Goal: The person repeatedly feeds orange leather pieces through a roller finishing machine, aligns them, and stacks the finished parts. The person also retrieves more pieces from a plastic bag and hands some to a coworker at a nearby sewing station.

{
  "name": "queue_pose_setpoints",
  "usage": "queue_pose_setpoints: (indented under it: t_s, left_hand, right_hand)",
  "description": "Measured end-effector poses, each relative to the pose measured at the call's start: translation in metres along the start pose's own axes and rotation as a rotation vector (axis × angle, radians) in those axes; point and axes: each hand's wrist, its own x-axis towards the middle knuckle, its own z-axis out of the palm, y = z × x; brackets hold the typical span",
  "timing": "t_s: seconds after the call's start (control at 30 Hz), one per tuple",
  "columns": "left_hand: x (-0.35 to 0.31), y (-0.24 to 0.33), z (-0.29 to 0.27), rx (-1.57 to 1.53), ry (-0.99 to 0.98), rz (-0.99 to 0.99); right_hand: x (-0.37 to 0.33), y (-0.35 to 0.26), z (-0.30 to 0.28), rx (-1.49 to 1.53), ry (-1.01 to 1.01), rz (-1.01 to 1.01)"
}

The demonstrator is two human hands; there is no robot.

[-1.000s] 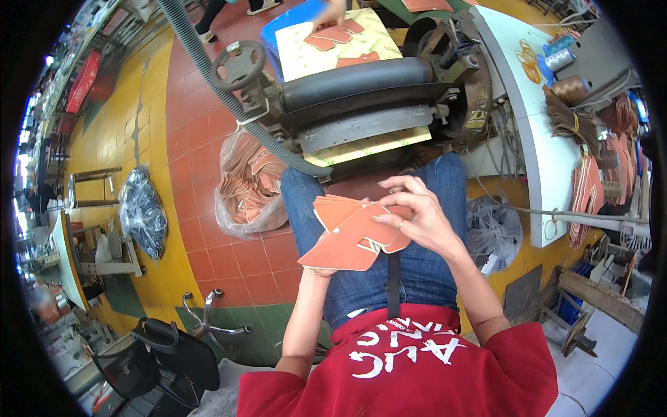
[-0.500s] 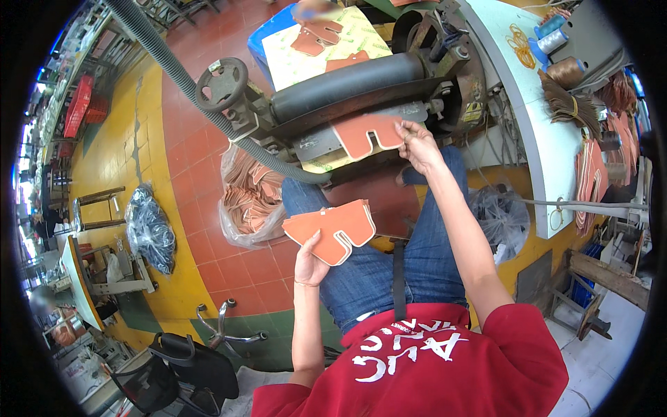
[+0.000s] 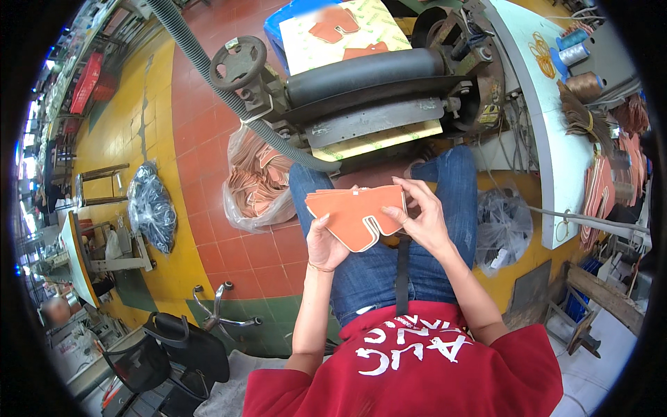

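A stack of orange-brown leather pieces (image 3: pixel 339 208) with pale edges and a slot cut in the lower side is held above my lap. My left hand (image 3: pixel 325 244) grips its left part, thumb on the front and fingers behind. At the right end, my right hand (image 3: pixel 425 217) has its thumb on the front face and its fingers at the upper edge. Beyond the stack stands a machine with a black roller (image 3: pixel 365 76) and a grey metal plate (image 3: pixel 375 119) in front of it. Further leather pieces (image 3: pixel 333 26) lie on a yellowish board (image 3: pixel 299 52) behind the roller.
A clear bag of leather pieces (image 3: pixel 253 181) stands on the floor left of my legs. A handwheel (image 3: pixel 237 62) and a grey hose (image 3: pixel 187 48) are at the machine's left. On the right, a pale table (image 3: pixel 535 104) carries thread spools (image 3: pixel 573 54); a plastic bag (image 3: pixel 504 226) lies below.
My right hand has come back from the machine plate to the stack, and the piece it held there is off the plate. The stack has risen slightly and moved right.
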Motion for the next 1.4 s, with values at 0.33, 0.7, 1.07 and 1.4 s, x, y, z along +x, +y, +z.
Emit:
queue_pose_setpoints:
  t_s: [0.33, 0.7, 1.07, 1.4]
  left_hand:
    - [-0.011, -0.003, 0.005, 0.064, -0.002, 0.047]
    - [-0.007, -0.008, -0.012, -0.337, 0.041, 0.236]
    - [-0.03, 0.029, -0.035, -0.178, 0.145, 0.414]
    - [-0.038, 0.016, -0.035, -0.199, 0.121, 0.361]
  right_hand:
    - [-0.008, -0.019, 0.0, -0.278, 0.186, -0.328]
    - [-0.026, -0.041, 0.019, -0.253, -0.017, -0.476]
    - [0.091, 0.028, -0.022, 0.185, -0.124, 0.248]
    - [0.127, 0.041, 0.001, 0.882, 0.447, 0.055]
